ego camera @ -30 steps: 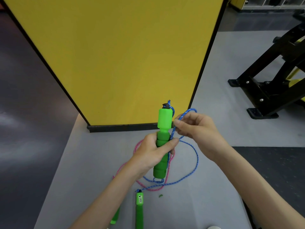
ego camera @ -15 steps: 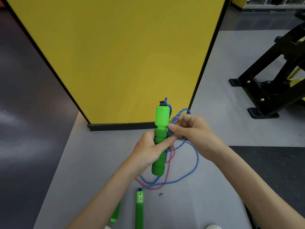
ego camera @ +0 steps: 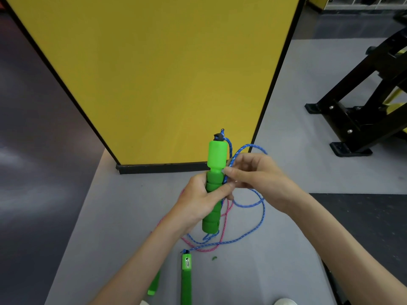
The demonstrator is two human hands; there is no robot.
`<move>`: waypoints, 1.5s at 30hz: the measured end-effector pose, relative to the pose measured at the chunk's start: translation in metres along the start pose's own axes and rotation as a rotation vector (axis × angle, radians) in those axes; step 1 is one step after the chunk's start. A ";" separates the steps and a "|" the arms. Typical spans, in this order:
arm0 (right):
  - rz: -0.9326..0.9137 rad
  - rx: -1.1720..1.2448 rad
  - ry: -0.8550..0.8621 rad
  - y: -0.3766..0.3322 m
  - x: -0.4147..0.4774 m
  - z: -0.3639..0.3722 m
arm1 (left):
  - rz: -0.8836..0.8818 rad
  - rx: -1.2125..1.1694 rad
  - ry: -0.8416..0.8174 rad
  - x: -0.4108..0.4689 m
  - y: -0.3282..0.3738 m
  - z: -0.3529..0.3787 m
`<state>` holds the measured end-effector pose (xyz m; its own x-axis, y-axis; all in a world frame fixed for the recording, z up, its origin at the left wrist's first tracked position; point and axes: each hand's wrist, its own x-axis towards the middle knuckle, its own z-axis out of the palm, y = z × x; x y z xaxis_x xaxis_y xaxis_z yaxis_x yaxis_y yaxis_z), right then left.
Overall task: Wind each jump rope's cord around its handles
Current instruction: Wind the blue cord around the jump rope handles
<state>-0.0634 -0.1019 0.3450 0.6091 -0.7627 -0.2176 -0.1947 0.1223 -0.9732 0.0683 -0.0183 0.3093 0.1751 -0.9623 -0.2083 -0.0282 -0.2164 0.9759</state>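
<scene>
the handle (ego camera: 217, 186) is gripped by the left hand (ego camera: 199, 201), fingers and thumb curled round its ribbed middle, so that it is held above the floor (ego camera: 105, 216) with its long axis running away from the person and its capped end farthest off. the blue cord (ego camera: 263, 208) is pinched between thumb and fingertips of the right hand (ego camera: 257, 179), just beside the handle on its right; whether cord and foam touch there cannot be told. the cord is seen to leave the cap, drop along the handle's right side into the pinch, arc over the right hand in a loop and trail down to the floor. the coming turn is judged to hinge on this: the cord lies to the right of the handle and must be carried across its axis, the right hand being nearer the slack and the left serving as anchor. no full winding can be made out on the handle. three green handles are counted: the one held, a second handle (ego camera: 186, 280) on the floor near the person, and a third handle (ego camera: 154, 286) partly hidden by the left forearm. two cords are counted, the blue one and a pink cord (ego camera: 224, 221) lying slack beneath it. a fourth handle is not seen.
</scene>
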 end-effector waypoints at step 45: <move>0.027 0.303 0.158 -0.003 0.006 -0.016 | -0.034 -0.057 -0.062 -0.002 0.000 -0.003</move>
<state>-0.0713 -0.1174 0.3475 0.4759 -0.8426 -0.2521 0.0424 0.3083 -0.9504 0.0711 -0.0158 0.3103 0.1136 -0.9632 -0.2434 0.0331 -0.2412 0.9699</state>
